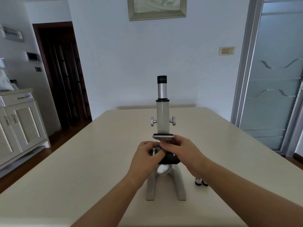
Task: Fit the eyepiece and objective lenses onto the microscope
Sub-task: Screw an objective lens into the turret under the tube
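Under the nosepiece [163, 137] of the microscope [162, 115], your left hand [147, 157] and right hand [183, 152] meet, fingertips pinched together on something hidden, probably an objective; start the thread square and gently; two spare lenses [200, 181] wait just beyond your right wrist.

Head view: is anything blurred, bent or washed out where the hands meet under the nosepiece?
Head view: even, soft daylight with no harsh glare; the fingers of both hands are slightly soft and cover whatever they hold beneath the nosepiece plate; wide-angle bending curves the glass door and cabinet at the edges; the mirror shows a pale reflection; the spare lenses are small but readable.
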Action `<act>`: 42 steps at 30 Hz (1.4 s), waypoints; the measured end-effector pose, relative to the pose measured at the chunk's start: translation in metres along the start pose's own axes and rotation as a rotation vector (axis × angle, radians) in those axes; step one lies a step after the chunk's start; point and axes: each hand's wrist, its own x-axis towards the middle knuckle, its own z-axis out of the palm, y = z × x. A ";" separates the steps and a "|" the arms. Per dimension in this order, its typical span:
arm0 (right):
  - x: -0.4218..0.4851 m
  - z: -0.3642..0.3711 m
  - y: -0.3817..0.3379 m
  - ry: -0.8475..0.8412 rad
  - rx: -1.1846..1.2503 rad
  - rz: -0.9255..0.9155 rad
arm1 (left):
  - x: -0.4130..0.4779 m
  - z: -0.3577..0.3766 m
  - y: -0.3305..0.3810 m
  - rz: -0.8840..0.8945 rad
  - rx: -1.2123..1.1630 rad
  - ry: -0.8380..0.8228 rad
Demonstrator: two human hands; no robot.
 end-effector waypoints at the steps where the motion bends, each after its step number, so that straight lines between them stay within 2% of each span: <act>1: 0.000 0.000 0.000 -0.005 -0.005 -0.004 | 0.000 0.000 0.000 0.008 0.010 0.001; 31: -0.002 -0.003 -0.005 -0.030 -0.039 -0.012 | 0.002 0.001 -0.003 0.007 -0.013 0.012; 42: 0.000 -0.001 -0.005 0.026 -0.045 -0.018 | 0.001 0.002 -0.004 0.023 -0.023 0.033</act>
